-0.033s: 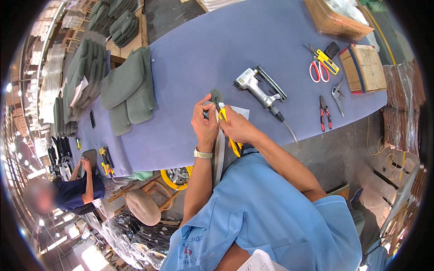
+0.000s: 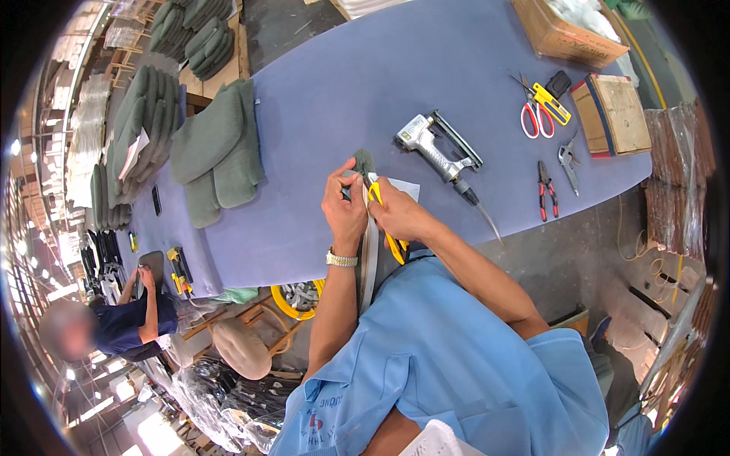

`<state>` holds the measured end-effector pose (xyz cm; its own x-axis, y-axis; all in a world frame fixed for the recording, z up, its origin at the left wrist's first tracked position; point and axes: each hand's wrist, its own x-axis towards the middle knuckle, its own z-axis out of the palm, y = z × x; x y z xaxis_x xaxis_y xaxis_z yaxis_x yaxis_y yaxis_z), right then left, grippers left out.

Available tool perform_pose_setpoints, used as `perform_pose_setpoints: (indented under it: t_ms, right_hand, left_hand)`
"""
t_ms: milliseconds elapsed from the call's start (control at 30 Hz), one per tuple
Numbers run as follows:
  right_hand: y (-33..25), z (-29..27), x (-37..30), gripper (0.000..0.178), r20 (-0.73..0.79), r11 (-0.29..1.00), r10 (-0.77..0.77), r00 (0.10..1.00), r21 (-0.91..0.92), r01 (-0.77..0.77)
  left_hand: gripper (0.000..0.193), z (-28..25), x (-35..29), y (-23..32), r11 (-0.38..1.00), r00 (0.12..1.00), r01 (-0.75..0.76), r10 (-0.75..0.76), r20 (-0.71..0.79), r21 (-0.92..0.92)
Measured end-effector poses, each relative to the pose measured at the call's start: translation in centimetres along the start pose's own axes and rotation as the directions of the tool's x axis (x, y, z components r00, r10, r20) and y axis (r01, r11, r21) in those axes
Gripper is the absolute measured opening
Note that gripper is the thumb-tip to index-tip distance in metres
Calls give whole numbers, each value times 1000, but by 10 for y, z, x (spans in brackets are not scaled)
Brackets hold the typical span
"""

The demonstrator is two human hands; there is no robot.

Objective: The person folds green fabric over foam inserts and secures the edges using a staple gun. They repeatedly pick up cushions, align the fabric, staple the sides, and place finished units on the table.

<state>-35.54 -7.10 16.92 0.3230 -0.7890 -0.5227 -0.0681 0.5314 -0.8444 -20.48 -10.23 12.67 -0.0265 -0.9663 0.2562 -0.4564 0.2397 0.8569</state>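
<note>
My left hand (image 2: 344, 205) pinches the top end of a grey-green fabric strip (image 2: 363, 161) at the near edge of the blue table (image 2: 342, 83). The strip hangs down between my forearms (image 2: 369, 266). My right hand (image 2: 401, 216) grips yellow-handled scissors (image 2: 376, 194), with the blades up against the strip right beside my left fingers. A white sheet of paper (image 2: 407, 188) lies under the hands.
A silver air stapler (image 2: 437, 148) with its hose lies just past my hands. Red-handled scissors (image 2: 530, 118), a yellow cutter (image 2: 551, 102), pliers (image 2: 546, 190) and cardboard boxes (image 2: 566, 34) are at the right. Green padded pieces (image 2: 217, 144) are stacked left. Another person (image 2: 114, 319) sits at lower left.
</note>
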Motion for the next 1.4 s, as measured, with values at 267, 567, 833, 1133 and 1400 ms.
perform_pose_setpoints:
  t_ms: [267,567,833,1133,1400]
  right_hand:
    - [-5,-4,-1,41,21,999,-9,1000,-46,10]
    - [4,1,-1,35,-56,996,-61,997,-64,58]
    - [36,-67,-8,23,-361,983,-84,929,124,137]
    - [133,-188,19,46,-577,909,-151,803,-400,-116]
    - [131,-260,56,47,-340,856,-333,879,-501,130]
  left_hand:
    - [9,3,2,-8,990,999,24,-27,-18,-136]
    - [4,0,4,2,949,992,-32,-8,-125,-315]
    - [7,-43,2,8,883,918,148,-289,-270,-445]
    - [12,-106,-102,-63,845,792,480,-534,-297,-237]
    - [21,-138,-240,-124,512,502,857,-811,-302,50]
